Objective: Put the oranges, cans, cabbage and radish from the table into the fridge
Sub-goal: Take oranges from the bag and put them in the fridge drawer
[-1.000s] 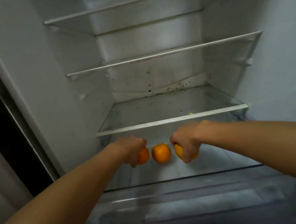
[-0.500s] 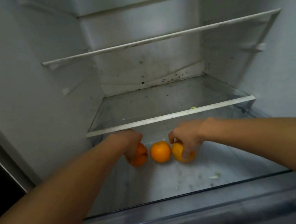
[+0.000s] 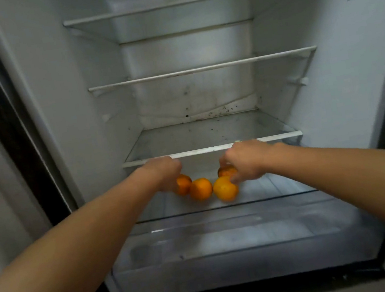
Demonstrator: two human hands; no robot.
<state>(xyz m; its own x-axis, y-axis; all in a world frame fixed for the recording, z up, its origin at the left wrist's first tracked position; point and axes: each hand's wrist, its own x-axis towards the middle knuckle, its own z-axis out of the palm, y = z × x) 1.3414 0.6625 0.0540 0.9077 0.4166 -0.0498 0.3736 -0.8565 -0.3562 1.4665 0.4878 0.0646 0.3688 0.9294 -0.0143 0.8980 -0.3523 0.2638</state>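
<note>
Clear plastic crisper drawer nearest, holds nothing visible. Above it, lower glass shelf: four round oranges now, versus three a second ago. Right hand fingers pinching bright front orange, darker orange behind. Left hand fingers curled on left orange, probably unreleased. Middle orange free. Cans, cabbage, radish remain.
</note>
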